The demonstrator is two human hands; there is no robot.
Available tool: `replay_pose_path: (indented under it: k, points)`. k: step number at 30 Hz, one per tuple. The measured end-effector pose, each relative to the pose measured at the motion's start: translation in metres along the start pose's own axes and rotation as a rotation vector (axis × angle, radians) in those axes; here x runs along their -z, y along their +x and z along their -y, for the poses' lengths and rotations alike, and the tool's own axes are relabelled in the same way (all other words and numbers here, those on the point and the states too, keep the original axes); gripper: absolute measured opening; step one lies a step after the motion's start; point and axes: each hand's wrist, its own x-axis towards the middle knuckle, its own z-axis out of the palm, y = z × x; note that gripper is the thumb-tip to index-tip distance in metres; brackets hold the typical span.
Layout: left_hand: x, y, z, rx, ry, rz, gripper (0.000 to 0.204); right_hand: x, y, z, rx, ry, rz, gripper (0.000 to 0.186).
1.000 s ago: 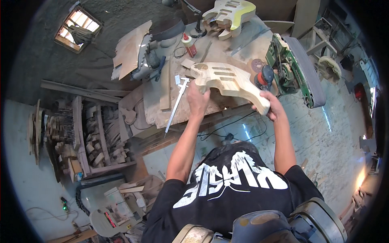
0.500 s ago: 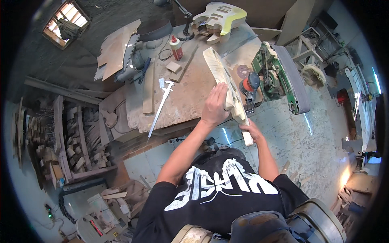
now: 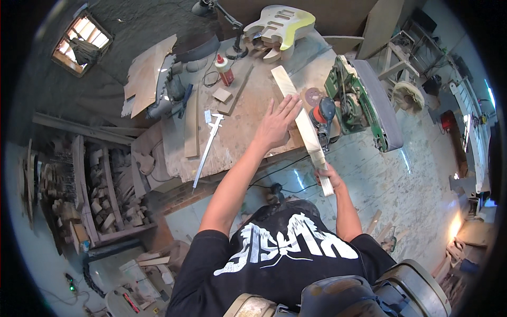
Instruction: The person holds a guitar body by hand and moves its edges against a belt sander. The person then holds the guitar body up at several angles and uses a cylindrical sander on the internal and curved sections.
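Observation:
A pale wooden guitar body (image 3: 308,129) is held up in front of me, its long edge turned toward me. My left hand (image 3: 279,124) lies against it with the fingers stretched out, touching the upper part of the edge. Around its near end, my right hand (image 3: 330,178) is closed in a grip, partly hidden behind the wood. Just right of the piece, an orange and black orbital sander (image 3: 323,113) sits on the workbench (image 3: 245,124). A round sanding disc (image 3: 313,95) lies beyond it.
A green belt sander (image 3: 354,95) stands at the bench's right. Left of my hands lie calipers (image 3: 207,148), wood strips (image 3: 191,129) and a red-capped glue bottle (image 3: 224,71). Another guitar body (image 3: 285,24), partly yellow, rests at the back. Shelves of wood offcuts (image 3: 105,206) stand at left.
The guitar body has been turned, so its edge now faces me instead of part of its carved face. My left hand's fingers have straightened and lie flatter on it. The right hand keeps its grip.

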Motion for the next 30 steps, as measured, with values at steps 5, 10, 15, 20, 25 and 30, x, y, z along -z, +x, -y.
replay_pose_path:
  k: [5,10,15,20,25,30]
  points:
    - [0.000,0.025,0.002,-0.009,0.072,-0.022,0.095,0.014,-0.003,-0.008,-0.049,0.159,0.013,0.062]
    - [0.001,0.042,0.019,0.085,0.147,-0.085,0.094,0.014,-0.003,-0.009,-0.081,0.227,0.012,0.071]
    - [0.009,0.045,0.020,0.089,0.166,-0.081,0.095,0.015,-0.003,-0.006,-0.070,0.194,0.038,0.074]
    - [0.011,0.030,0.016,0.043,0.209,-0.038,0.092,0.015,-0.003,-0.001,-0.079,0.167,0.029,0.074]
    - [0.005,0.023,0.005,0.028,0.156,-0.025,0.091,0.012,-0.005,0.007,-0.102,0.120,0.010,0.066]
    - [0.002,0.033,0.008,0.013,0.278,-0.098,0.086,0.018,-0.004,0.004,-0.097,0.167,0.037,0.071]
